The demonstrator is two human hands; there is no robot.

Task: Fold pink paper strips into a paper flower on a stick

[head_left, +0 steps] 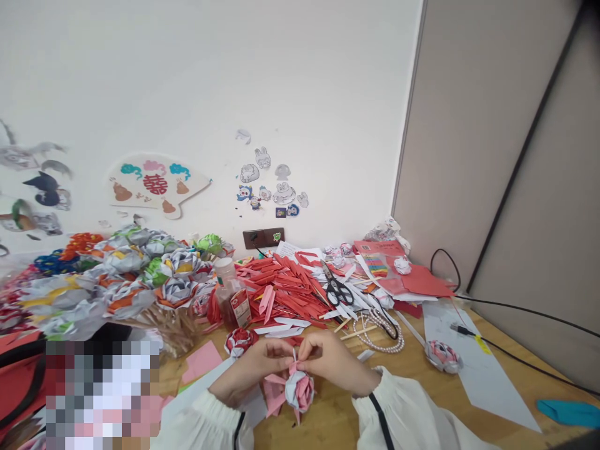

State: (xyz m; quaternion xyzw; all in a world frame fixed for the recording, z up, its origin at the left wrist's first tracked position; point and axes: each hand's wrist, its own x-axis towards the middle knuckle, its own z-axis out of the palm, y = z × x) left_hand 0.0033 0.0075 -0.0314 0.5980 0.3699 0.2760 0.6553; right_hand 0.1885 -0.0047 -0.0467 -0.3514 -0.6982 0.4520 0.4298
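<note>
My left hand (259,369) and my right hand (330,361) meet low in the middle of the view, both closed in a pinch. Between them is a pink-and-white folded paper flower (299,390), its round face towards me. My fingertips press at the flower's far edge, where a thin white piece sticks up; the fingers hide part of it. Pink folded paper pieces (275,395) lie against the flower's left side. Just beyond my left hand sits a red-and-white paper flower (240,341).
A heap of red folded strips (285,287) spreads ahead, with black scissors (338,290) on its right. Many finished paper flowers (126,262) crowd the left, beside a bottle (227,300). A bead string (382,340), a pink-white flower (443,356) and a black cable (510,362) lie right.
</note>
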